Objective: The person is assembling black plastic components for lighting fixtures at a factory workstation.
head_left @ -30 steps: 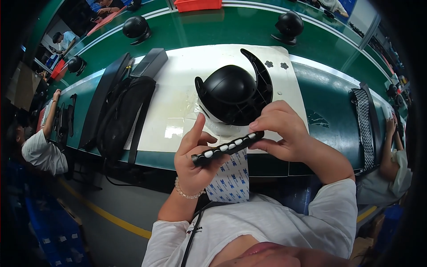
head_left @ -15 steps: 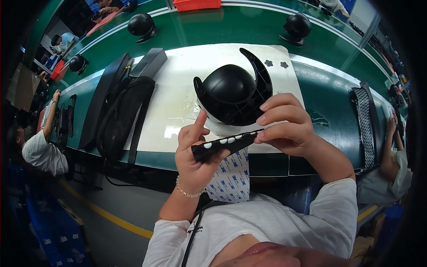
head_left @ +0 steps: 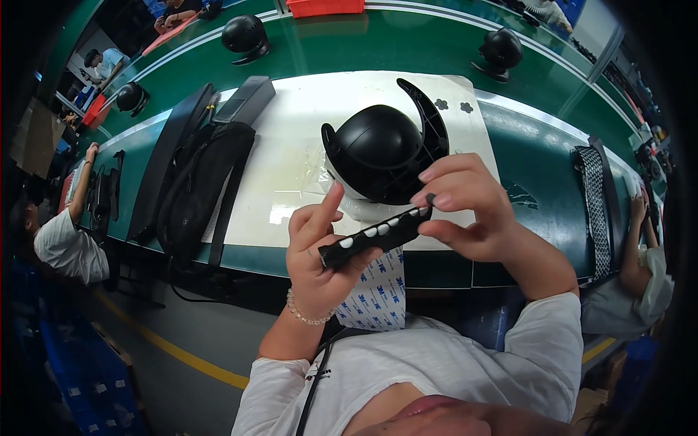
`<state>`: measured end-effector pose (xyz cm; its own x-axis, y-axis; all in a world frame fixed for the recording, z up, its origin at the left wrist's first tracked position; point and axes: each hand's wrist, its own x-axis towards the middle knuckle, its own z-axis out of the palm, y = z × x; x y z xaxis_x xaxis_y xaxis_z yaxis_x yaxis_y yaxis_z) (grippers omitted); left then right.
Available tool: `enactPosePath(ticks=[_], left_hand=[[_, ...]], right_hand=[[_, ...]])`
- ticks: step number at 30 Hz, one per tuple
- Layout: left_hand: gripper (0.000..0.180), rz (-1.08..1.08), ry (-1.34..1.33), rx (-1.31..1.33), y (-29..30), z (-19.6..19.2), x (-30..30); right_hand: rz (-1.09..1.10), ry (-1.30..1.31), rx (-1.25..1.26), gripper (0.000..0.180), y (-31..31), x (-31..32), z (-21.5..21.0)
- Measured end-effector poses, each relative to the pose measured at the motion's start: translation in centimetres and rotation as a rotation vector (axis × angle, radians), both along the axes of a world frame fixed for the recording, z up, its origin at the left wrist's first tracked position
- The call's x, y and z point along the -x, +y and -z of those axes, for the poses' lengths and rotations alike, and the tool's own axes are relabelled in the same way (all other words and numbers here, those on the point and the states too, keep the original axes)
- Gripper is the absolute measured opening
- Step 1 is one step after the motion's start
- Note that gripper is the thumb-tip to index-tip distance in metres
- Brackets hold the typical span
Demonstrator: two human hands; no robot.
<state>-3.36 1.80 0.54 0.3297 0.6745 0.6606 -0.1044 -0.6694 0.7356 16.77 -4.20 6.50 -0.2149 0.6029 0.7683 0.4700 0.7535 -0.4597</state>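
My left hand (head_left: 318, 251) is closed around a black strip (head_left: 396, 231) with a row of white oval spots along its face. The strip slants up to the right. At its right end, my right hand (head_left: 476, 211) pinches a small dark piece (head_left: 431, 198) between thumb and fingers; whether that piece is fully off the strip I cannot tell. Just beyond both hands rests a glossy black rounded shell (head_left: 374, 145) with a curved, horn-like arm on each side. Below my hands hangs a white sheet with blue print (head_left: 374, 294).
A white mat (head_left: 283, 167) lies under the shell. Black flat parts and a black mesh bag (head_left: 207, 189) sit at left, beside a grey box (head_left: 247, 100). Black ball-shaped units (head_left: 246, 38) stand on the green belt (head_left: 378, 43). A patterned strip (head_left: 598, 211) lies at right. Co-workers sit on both sides.
My right fingers have lifted at the strip's end, and a small dark piece now shows between them. The strip tilts more steeply. The ball-shaped units on the belt have shifted right.
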Motion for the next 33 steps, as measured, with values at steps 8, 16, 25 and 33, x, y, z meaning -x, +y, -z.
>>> enactPosePath(ticks=[8, 16, 25, 33], left_hand=[[0.027, -0.03, 0.107, -0.128, -0.1, -0.3, -0.1], [0.026, -0.065, 0.142, -0.235, -0.2, -0.4, -0.5], [0.022, -0.119, 0.219, -0.224, -0.5, -0.4, -0.2], [0.023, -0.157, 0.236, -0.274, -0.2, 0.5, -1.0]], right_hand=[[0.097, -0.272, -0.053, 0.035, -0.5, 0.3, 0.2], [-0.087, 0.027, -0.153, 0.049, -0.1, 2.3, 0.7], [-0.271, -0.195, 0.017, 0.019, -0.5, 3.2, -1.1], [-0.015, 0.133, 0.189, 0.06, 1.4, 2.0, 0.5]])
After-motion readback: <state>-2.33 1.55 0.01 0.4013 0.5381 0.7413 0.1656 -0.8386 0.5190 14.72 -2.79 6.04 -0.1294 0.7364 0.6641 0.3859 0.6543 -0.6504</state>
